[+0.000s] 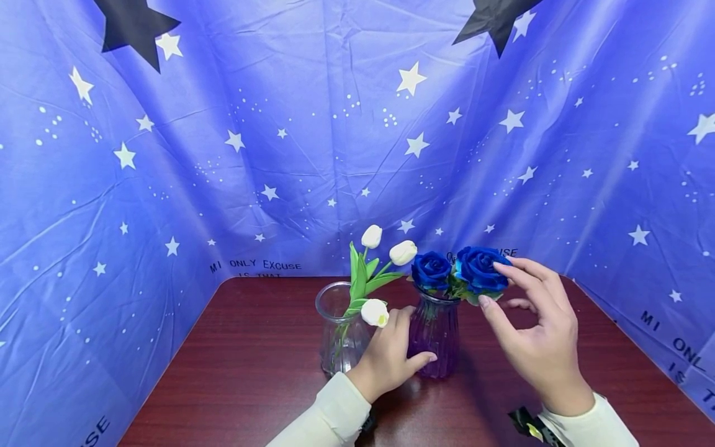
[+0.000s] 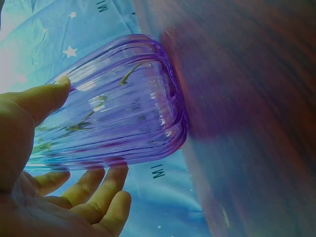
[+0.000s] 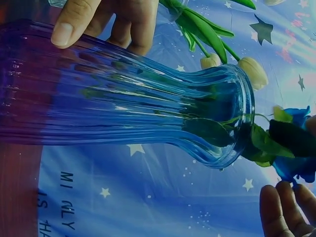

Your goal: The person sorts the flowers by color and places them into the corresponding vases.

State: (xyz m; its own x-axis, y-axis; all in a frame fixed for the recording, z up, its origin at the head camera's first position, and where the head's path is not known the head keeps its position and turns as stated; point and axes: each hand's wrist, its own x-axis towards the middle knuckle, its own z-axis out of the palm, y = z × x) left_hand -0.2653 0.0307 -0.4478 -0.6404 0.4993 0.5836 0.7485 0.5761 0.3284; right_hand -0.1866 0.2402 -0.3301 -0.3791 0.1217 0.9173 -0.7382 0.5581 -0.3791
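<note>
My left hand holds a ribbed glass vase, purple below and bluish toward its neck. In the left wrist view the thumb lies along one side of the vase and the fingers along the other. Two blue roses stand in it, a left rose and a larger right rose. My right hand pinches the right rose by its petals, thumb below and fingertips at its outer edge. Green leaves and thin stems show at the vase mouth in the right wrist view.
Left of the purple vase stands a clear glass vase with several white tulips, some leaning over my left hand. Both vases are on a dark red wooden table. A blue star-printed cloth surrounds the table's back and sides.
</note>
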